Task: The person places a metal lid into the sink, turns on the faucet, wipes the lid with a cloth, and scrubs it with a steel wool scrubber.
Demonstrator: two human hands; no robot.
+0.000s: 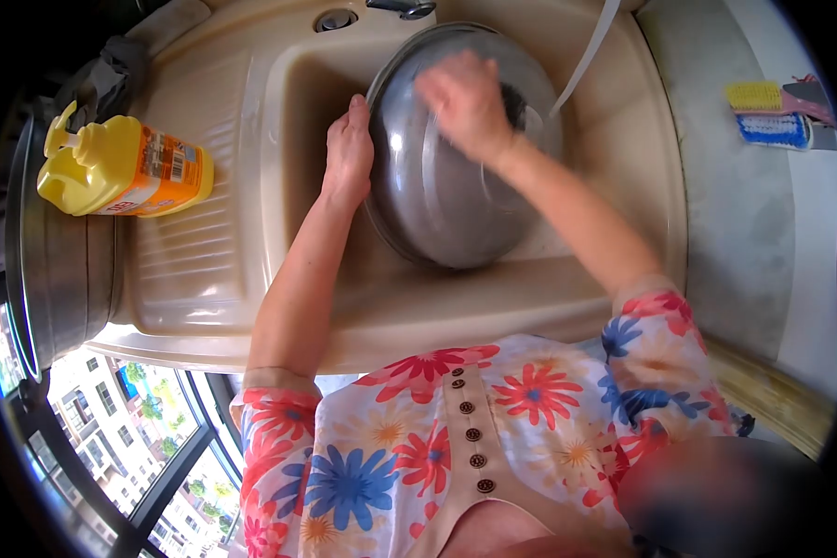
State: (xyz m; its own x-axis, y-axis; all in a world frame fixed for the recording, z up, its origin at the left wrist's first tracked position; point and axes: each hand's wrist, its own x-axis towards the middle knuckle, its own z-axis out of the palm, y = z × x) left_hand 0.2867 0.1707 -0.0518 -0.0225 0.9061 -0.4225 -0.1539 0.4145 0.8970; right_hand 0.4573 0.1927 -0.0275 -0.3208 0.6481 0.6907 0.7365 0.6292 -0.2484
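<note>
A large round metal basin is tilted in the beige sink, its curved shiny surface facing up. At its left rim, my left hand grips the edge with the fingers wrapped along it. Over the upper part of the basin is my right hand, blurred, with its fingers curled. A dark patch shows beside the right hand on the metal; what that hand holds, if anything, is hidden.
A yellow pump bottle stands on the ridged drainboard at left, near a metal pot. The faucet is at the top. Yellow and blue brushes lie at right.
</note>
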